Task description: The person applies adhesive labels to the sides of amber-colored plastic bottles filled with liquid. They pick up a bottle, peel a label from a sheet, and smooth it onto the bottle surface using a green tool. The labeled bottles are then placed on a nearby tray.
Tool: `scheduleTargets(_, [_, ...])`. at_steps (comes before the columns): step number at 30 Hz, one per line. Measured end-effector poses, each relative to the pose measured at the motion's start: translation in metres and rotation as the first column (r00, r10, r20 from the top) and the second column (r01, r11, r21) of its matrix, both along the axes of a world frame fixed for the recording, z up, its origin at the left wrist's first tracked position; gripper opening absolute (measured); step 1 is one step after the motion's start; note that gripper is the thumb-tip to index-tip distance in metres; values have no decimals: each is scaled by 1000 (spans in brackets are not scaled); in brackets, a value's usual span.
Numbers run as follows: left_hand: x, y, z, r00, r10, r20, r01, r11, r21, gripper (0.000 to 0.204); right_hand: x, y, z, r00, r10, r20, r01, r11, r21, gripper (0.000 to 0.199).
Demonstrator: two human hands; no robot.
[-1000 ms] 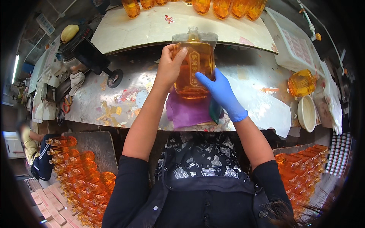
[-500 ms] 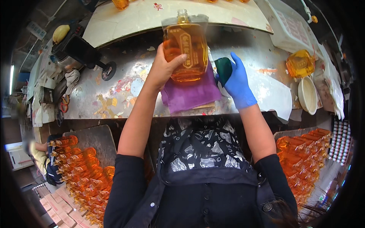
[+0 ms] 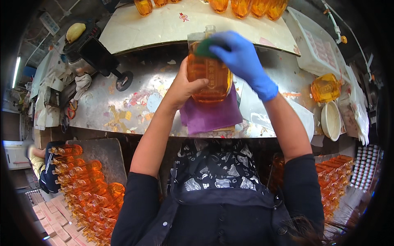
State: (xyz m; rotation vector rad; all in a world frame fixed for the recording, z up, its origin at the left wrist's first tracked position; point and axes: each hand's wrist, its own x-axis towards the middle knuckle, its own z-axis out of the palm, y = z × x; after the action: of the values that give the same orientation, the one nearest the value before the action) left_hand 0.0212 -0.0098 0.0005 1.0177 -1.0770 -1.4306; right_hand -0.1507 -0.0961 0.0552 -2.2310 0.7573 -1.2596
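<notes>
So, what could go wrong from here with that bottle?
The left hand holds the bottle low at one side, so a hard push from the green tool in the right hand near the top might twist it loose. The right hand also covers part of the upper front, so a scratch there could go unseen.

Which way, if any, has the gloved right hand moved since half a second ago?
Yes: against the white bowl, the right hand has moved leftward and up the picture, over the bottle.
</notes>
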Motion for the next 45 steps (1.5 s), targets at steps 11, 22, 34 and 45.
scheduleTargets(11, [28, 19, -3, 990, 77, -118, -64, 992, 112, 62, -46, 83, -41, 872, 295, -391, -365, 923, -118, 29])
scheduleTargets(22, [21, -12, 5, 992, 112, -60, -104, 987, 123, 55, -9, -15, 22, 969, -53, -240, -121, 748, -652, 14])
scheduleTargets(34, [26, -37, -4, 999, -6, 42, 0, 988, 157, 55, -19, 21, -6, 969, 228, -90, -230, 973, -9, 15])
scheduleTargets(45, [36, -5, 98, 908, 205, 365, -132, 968, -215, 33, -96, 45, 9, 830, -358, 427, 107, 854, 509, 21])
